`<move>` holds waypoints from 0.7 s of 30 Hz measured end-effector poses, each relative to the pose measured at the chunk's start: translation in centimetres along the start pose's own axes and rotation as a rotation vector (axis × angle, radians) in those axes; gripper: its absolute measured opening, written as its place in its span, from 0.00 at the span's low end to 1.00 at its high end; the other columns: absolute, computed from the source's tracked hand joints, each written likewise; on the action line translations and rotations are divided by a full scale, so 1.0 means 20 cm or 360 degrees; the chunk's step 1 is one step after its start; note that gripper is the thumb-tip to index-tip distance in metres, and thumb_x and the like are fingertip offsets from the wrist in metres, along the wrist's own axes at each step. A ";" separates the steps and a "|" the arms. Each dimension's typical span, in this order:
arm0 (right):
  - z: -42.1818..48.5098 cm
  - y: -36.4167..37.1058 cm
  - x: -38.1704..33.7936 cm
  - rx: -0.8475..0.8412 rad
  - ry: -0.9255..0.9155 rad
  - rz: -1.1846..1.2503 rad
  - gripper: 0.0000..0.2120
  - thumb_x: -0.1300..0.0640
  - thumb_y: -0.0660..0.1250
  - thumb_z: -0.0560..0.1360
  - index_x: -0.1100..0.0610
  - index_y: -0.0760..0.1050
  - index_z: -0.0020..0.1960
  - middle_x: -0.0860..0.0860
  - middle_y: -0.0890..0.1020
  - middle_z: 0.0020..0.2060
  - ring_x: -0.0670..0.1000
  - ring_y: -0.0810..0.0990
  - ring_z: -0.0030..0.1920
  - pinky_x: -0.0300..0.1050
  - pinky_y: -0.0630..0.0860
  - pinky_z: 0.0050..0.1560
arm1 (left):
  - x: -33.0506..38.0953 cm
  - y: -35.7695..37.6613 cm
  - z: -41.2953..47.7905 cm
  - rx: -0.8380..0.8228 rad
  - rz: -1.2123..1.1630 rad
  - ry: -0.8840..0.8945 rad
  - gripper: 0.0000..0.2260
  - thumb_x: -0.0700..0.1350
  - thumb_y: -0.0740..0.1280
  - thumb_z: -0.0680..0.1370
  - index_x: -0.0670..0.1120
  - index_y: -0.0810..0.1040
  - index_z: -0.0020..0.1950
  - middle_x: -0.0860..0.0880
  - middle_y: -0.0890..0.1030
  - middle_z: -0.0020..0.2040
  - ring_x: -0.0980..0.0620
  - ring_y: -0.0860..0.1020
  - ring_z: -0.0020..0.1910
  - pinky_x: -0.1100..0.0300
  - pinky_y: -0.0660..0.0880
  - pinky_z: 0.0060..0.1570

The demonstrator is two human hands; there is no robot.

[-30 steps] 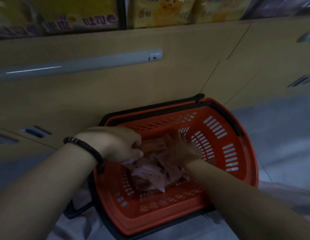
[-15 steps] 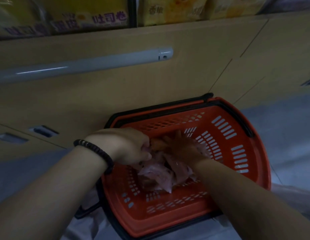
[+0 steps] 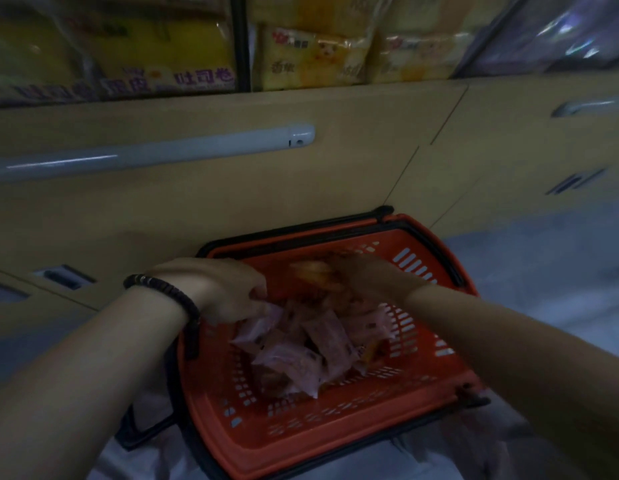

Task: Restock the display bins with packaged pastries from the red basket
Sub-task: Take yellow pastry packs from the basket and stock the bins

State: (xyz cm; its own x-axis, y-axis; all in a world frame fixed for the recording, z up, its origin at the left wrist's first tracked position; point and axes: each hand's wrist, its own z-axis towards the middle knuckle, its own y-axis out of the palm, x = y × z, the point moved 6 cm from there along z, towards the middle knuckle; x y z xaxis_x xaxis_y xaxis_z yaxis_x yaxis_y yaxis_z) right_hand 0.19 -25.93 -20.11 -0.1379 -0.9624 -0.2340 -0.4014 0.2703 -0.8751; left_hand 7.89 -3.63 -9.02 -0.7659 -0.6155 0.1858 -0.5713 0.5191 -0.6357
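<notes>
The red basket (image 3: 335,434) sits on the floor (image 3: 543,271), with pink packaged pastries (image 3: 301,348) heaped in its middle. Both hands are inside it, apart. The left hand (image 3: 225,289) curls onto the heap's left edge; I cannot tell whether it grips anything. The right hand (image 3: 367,275) holds an orange packet (image 3: 313,271) just above the heap.

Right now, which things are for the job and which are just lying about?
For the job: red basket, pastry packets, display bins up top.
Just lying about: yellow bread bags, grey rail, cupboard handle, bead bracelet.
</notes>
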 end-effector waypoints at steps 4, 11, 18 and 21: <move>-0.16 -0.34 -0.14 0.0122 -0.0072 0.0291 0.20 0.46 0.59 0.85 0.48 0.69 0.76 0.50 0.79 0.69 0.55 0.79 0.66 0.52 0.76 0.64 | -0.01 -0.04 -0.03 0.0110 -0.0133 0.0043 0.24 0.67 0.65 0.80 0.60 0.72 0.73 0.54 0.75 0.71 0.52 0.75 0.67 0.56 0.73 0.67; -0.58 -0.74 -0.32 0.0577 -0.0104 0.1375 0.08 0.49 0.62 0.86 0.49 0.79 0.58 0.43 0.87 0.50 0.44 0.85 0.51 0.44 0.80 0.51 | 0.14 -0.10 -0.19 0.0405 -0.1339 0.0478 0.29 0.55 0.81 0.70 0.55 0.76 0.68 0.55 0.82 0.65 0.55 0.82 0.61 0.52 0.82 0.60; -0.70 -0.63 -0.31 0.0809 0.0098 0.2201 0.13 0.49 0.67 0.84 0.59 0.79 0.57 0.53 0.88 0.47 0.51 0.87 0.47 0.49 0.81 0.48 | 0.29 -0.06 -0.29 0.0647 -0.2103 0.0657 0.25 0.42 0.81 0.73 0.45 0.76 0.67 0.44 0.87 0.58 0.37 0.86 0.54 0.44 0.82 0.54; -0.71 -0.63 -0.32 0.0665 0.0008 0.2415 0.17 0.48 0.68 0.82 0.59 0.78 0.64 0.56 0.87 0.55 0.58 0.86 0.56 0.58 0.82 0.57 | 0.28 -0.06 -0.30 0.0759 -0.2161 0.0653 0.23 0.41 0.80 0.72 0.44 0.78 0.65 0.44 0.87 0.56 0.41 0.86 0.53 0.46 0.83 0.52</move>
State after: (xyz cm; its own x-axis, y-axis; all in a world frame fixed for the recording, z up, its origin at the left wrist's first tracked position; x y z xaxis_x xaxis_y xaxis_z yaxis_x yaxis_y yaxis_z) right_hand -6.63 -22.73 -1.54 -0.1672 0.1890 -0.9676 0.3775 0.9190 0.1143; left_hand 2.55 -4.12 -2.61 0.1823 -0.2102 0.9605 -0.8114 -0.5839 0.0262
